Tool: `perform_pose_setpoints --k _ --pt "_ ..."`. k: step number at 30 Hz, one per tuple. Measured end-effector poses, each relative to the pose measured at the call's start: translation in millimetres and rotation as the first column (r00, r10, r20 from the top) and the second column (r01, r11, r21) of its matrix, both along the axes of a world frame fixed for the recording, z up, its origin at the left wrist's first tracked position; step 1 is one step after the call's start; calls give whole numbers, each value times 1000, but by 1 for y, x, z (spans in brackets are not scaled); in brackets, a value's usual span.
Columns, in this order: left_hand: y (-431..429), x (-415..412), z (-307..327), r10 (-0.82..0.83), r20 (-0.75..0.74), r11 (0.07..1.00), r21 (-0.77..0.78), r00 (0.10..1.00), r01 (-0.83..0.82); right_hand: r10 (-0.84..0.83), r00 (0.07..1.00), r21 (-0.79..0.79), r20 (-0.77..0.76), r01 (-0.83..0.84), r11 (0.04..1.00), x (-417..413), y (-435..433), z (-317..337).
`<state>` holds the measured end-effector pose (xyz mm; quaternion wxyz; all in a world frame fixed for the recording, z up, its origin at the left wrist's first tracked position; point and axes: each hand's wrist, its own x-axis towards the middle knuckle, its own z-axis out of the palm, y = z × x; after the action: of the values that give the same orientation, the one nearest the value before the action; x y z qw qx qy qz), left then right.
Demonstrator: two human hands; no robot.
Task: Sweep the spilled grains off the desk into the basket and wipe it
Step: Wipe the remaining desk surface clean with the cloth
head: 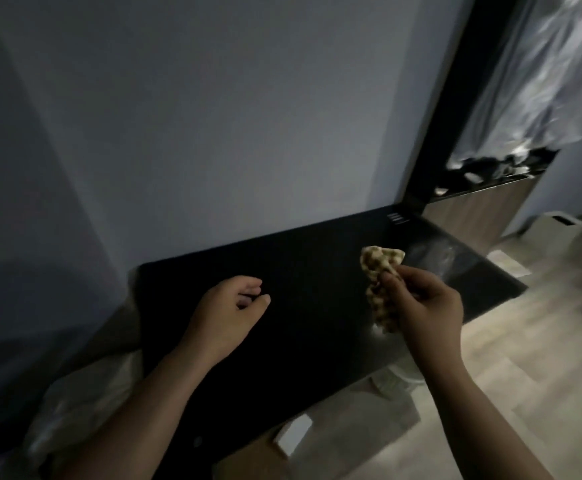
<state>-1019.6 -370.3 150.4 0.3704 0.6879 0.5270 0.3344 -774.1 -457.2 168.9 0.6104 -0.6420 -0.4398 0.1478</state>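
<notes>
Pinching the checkered cloth [381,271], the right grip [424,301] hangs over the right half of the tabletop [300,348] — the left grip [229,306], loosely curled, holds nothing.

Glossy black desk [300,341], waffle-textured cloth [379,271]

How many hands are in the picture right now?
2. The left hand is over the middle of the desk, holding nothing; the right hand, further right, pinches the cloth.
</notes>
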Motion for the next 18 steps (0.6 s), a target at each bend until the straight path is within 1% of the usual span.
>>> perform_pose_setpoints --k 3,7,11,15,18 --pt "0 66 33 -48 39 995 84 998 44 -57 998 82 21 55 995 60 -10 26" --pt "-4 148 64 -110 86 982 164 990 95 -129 988 135 86 117 984 132 -27 48" --pt "-5 224 76 -193 73 959 223 978 173 -224 969 173 107 204 964 198 -46 56" --pt "4 282 71 -243 9 936 264 970 232 -297 953 183 52 283 941 254 -52 48" --pt "21 331 63 -296 -5 924 251 955 288 -364 931 168 -4 360 918 299 -49 43"
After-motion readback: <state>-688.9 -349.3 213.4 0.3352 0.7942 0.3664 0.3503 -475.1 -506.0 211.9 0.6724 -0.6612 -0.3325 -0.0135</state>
